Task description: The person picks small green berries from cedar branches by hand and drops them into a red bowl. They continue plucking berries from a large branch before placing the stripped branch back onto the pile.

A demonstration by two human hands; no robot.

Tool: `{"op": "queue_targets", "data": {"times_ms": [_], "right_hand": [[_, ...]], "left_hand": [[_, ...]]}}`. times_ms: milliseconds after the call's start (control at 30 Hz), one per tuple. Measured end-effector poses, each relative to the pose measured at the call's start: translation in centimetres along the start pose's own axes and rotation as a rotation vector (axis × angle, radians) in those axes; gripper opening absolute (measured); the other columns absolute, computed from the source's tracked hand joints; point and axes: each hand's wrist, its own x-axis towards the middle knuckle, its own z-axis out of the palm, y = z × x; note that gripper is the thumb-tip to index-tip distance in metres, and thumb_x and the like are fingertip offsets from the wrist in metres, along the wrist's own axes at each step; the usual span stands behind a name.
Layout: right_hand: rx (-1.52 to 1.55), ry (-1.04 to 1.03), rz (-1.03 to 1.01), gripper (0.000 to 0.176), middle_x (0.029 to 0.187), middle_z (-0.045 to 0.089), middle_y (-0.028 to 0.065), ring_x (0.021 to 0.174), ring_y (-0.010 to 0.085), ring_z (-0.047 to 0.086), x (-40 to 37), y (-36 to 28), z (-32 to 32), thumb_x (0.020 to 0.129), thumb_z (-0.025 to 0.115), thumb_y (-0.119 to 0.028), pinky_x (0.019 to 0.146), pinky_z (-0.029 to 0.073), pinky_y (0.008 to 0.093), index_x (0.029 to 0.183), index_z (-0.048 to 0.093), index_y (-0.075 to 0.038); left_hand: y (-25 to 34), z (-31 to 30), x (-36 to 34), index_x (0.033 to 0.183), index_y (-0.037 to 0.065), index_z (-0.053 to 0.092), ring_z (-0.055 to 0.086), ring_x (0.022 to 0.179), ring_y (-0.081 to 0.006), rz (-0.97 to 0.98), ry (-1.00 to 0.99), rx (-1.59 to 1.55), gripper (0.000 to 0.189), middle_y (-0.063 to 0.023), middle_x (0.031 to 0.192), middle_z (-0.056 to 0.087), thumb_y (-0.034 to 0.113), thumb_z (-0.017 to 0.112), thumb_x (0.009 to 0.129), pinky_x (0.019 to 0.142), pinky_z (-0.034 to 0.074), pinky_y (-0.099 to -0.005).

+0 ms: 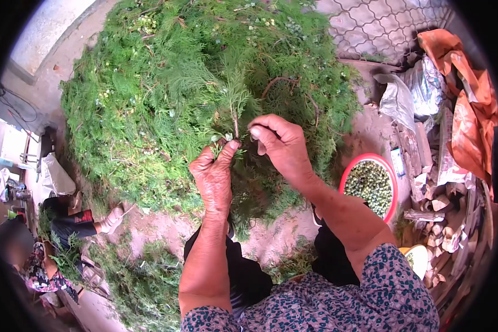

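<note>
1. Two bare hands sit at the centre of my feed, raised together in front of the wearer's dark-clothed lap.
2. Left hand (213, 176): closed in a pinch. Thumb and forefinger clamp the lower stem of a slender green feathery conifer sprig (235, 102), and the other fingers are folded towards the palm.
3. Conifer sprig: held upright between the two hands. Its fronds stand against the greenery behind, and a few small pale cones sit near the left thumb.
4. Right hand (280, 145): fingers curled inward, with the tips bunched just beside the sprig's stem. I cannot tell from my feed whether they grip the stem, a cone or nothing.
5. One large rounded heap of cut green conifer branches (149, 83): lying on the bare earth ground (155, 227) directly behind both hands. It is flecked with pale cones, and a bare brown twig shows near its right side.
6. One round red-rimmed bowl (342, 178): on the ground just right of the right forearm, filled with small green cones (371, 185).
7. One crumpled orange sheet (465, 83): at the far right edge, above a jumble of pale wood offcuts (442, 213).
8. One crumpled white plastic bag (398, 99): between the heap and the orange sheet.
9. One other person (66, 221): seated low at the left edge in patterned clothing, with green cuttings close by.
10. Dark floral-print sleeves (387, 293): on the wearer's upper arms, at the bottom of my feed.
</note>
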Motion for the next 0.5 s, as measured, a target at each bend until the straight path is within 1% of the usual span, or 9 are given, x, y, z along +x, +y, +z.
{"op": "queue_targets", "data": {"times_ms": [67, 133, 167, 233, 267, 300, 333, 367, 500], "right_hand": [[0.037, -0.041, -0.014, 0.012, 0.079, 0.061, 0.0052, 0.058, 0.0100, 0.057, 0.0, -0.7, 0.0, 0.079, 0.060, -0.005, 0.049, 0.045, 0.0225, 0.089, 0.060, 0.000], [-0.143, -0.086, -0.240, 0.018, 0.083, 0.062, 0.0105, 0.063, 0.0154, 0.059, 0.0, -0.7, 0.5, 0.074, 0.064, -0.004, 0.057, 0.047, 0.0266, 0.091, 0.059, 0.001], [-0.208, -0.044, -0.311, 0.021, 0.081, 0.061, 0.0150, 0.066, 0.0228, 0.060, 0.2, -0.5, 0.7, 0.071, 0.065, -0.005, 0.062, 0.047, 0.0297, 0.090, 0.059, 0.002], [-0.247, -0.102, -0.329, 0.018, 0.078, 0.061, 0.0150, 0.065, 0.0248, 0.059, 0.4, 0.1, 0.3, 0.072, 0.064, -0.005, 0.061, 0.047, 0.0297, 0.088, 0.059, 0.002], [-0.286, -0.161, -0.351, 0.016, 0.076, 0.060, 0.0151, 0.064, 0.0268, 0.059, 0.4, 0.3, 0.1, 0.073, 0.064, -0.006, 0.060, 0.046, 0.0298, 0.086, 0.060, 0.003], [-0.286, -0.161, -0.349, 0.016, 0.076, 0.060, 0.0151, 0.064, 0.0268, 0.059, 0.3, 0.3, -0.1, 0.073, 0.064, -0.006, 0.060, 0.046, 0.0298, 0.086, 0.060, 0.003], [-0.343, -0.165, -0.342, 0.015, 0.074, 0.060, 0.0135, 0.063, 0.0224, 0.059, 0.2, 0.1, -0.2, 0.074, 0.063, -0.006, 0.058, 0.046, 0.0283, 0.086, 0.059, 0.003], [-0.401, -0.169, -0.335, 0.015, 0.071, 0.059, 0.0120, 0.062, 0.0180, 0.059, 0.1, 0.0, -0.3, 0.075, 0.063, -0.006, 0.057, 0.046, 0.0267, 0.086, 0.059, 0.004], [-0.276, -0.152, -0.288, 0.015, 0.070, 0.059, 0.0091, 0.062, 0.0145, 0.058, 0.0, 0.2, -0.2, 0.078, 0.062, -0.008, 0.057, 0.046, 0.0252, 0.084, 0.058, 0.005]], "left_hand": [[-0.6, -0.2, 0.0, 0.077, -0.001, 0.062, 0.045, 0.064, -0.0060, 0.021, -0.039, 0.081, 0.009, 0.0019, 0.072, 0.058, 0.004, 0.068, 0.074, 0.061, 0.038, -0.0215], [-0.6, -0.1, -0.2, 0.076, -0.002, 0.061, 0.045, 0.064, -0.0065, 0.044, -0.077, 0.169, 0.009, 0.0014, 0.072, 0.058, 0.004, 0.068, 0.073, 0.061, 0.038, -0.0218], [-0.3, 0.1, -0.3, 0.073, -0.001, 0.061, 0.040, 0.061, -0.0051, 0.087, -0.085, 0.222, 0.008, 0.0041, 0.067, 0.052, 0.003, 0.068, 0.074, 0.056, 0.033, -0.0216], [-0.2, 0.2, -0.4, 0.071, 0.000, 0.060, 0.034, 0.058, -0.0037, 0.127, -0.093, 0.276, 0.008, 0.0068, 0.063, 0.047, 0.003, 0.067, 0.075, 0.051, 0.029, -0.0215], [-0.4, 0.1, -0.4, 0.073, -0.002, 0.060, 0.039, 0.060, -0.0058, 0.110, -0.102, 0.290, 0.009, 0.0024, 0.066, 0.052, 0.003, 0.068, 0.073, 0.055, 0.033, -0.0218], [-0.5, 0.0, -0.3, 0.075, -0.003, 0.060, 0.044, 0.062, -0.0078, 0.093, -0.112, 0.305, 0.011, -0.0021, 0.068, 0.056, 0.003, 0.068, 0.072, 0.059, 0.037, -0.0221], [-0.4, 0.1, -0.4, 0.075, -0.003, 0.060, 0.044, 0.062, -0.0078, 0.093, -0.112, 0.306, 0.011, -0.0021, 0.068, 0.056, 0.003, 0.068, 0.072, 0.059, 0.037, -0.0221], [-0.2, 0.2, -0.4, 0.075, -0.002, 0.060, 0.044, 0.062, -0.0073, 0.051, -0.136, 0.279, 0.010, -0.0010, 0.068, 0.056, 0.004, 0.068, 0.073, 0.059, 0.037, -0.0219], [0.3, 0.5, -0.3, 0.075, -0.001, 0.062, 0.044, 0.063, -0.0054, -0.109, -0.170, 0.072, 0.007, 0.0028, 0.068, 0.056, 0.005, 0.067, 0.074, 0.058, 0.036, -0.0210]]}}
